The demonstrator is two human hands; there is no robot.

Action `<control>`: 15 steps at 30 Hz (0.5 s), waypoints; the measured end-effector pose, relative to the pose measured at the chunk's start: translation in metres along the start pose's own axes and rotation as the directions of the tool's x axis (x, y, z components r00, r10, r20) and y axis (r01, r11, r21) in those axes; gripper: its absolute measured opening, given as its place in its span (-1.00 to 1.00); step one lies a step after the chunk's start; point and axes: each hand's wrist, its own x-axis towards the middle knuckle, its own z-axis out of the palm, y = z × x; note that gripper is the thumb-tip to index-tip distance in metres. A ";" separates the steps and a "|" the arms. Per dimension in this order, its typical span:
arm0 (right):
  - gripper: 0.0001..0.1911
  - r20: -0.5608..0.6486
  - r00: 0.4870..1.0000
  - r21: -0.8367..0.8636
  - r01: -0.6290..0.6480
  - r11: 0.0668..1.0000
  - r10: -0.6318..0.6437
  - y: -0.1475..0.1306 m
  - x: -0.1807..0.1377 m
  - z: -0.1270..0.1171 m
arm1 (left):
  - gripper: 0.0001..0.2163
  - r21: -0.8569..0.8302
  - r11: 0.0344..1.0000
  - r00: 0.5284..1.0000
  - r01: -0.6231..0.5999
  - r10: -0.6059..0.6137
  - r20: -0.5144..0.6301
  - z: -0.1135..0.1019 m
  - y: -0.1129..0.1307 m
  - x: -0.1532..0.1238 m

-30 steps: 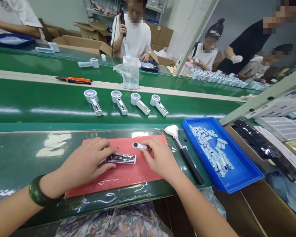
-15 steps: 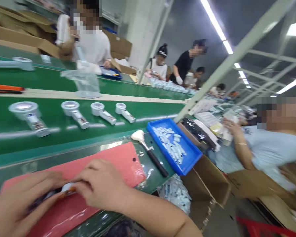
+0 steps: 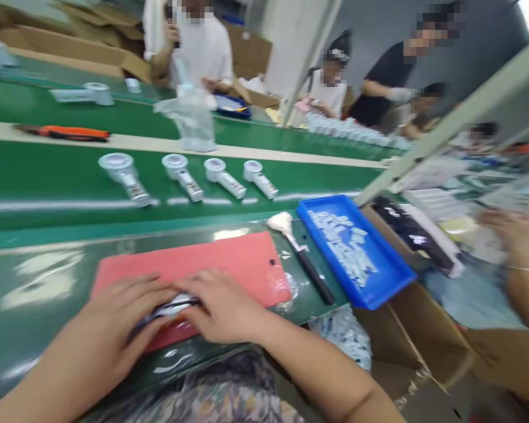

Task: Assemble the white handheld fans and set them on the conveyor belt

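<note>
A small dark-and-white device (image 3: 170, 306) lies on the red mat (image 3: 229, 258) near the table's (image 3: 39, 282) front edge, blurred. The left hand (image 3: 114, 320) and right hand (image 3: 223, 305) both press down on it, fingers curled around its ends. Right of the mat lie a black-handled brush (image 3: 306, 264) and a blue tray (image 3: 381, 276) of pale parts. Four white handheld units (image 3: 185, 179) sit on the green belt behind.

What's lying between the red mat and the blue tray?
In the head view, a brush with a white fluffy head and black handle lies on the green table between the red mat and the blue tray.
</note>
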 end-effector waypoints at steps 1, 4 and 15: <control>-0.61 -0.036 0.999 0.019 -0.018 1.000 0.019 0.001 -0.002 0.004 | -0.74 0.014 0.999 0.999 0.034 -0.034 0.018 -0.007 0.009 0.004; -0.63 -0.087 0.996 0.081 -0.028 0.996 0.035 0.006 -0.003 0.013 | -0.75 -0.008 0.996 0.994 0.094 -0.093 0.058 -0.021 0.022 0.021; -0.58 -0.119 0.993 0.003 0.021 1.000 -0.021 0.005 -0.007 0.022 | -0.76 -0.047 0.990 0.983 0.131 -0.123 0.138 -0.027 0.030 0.022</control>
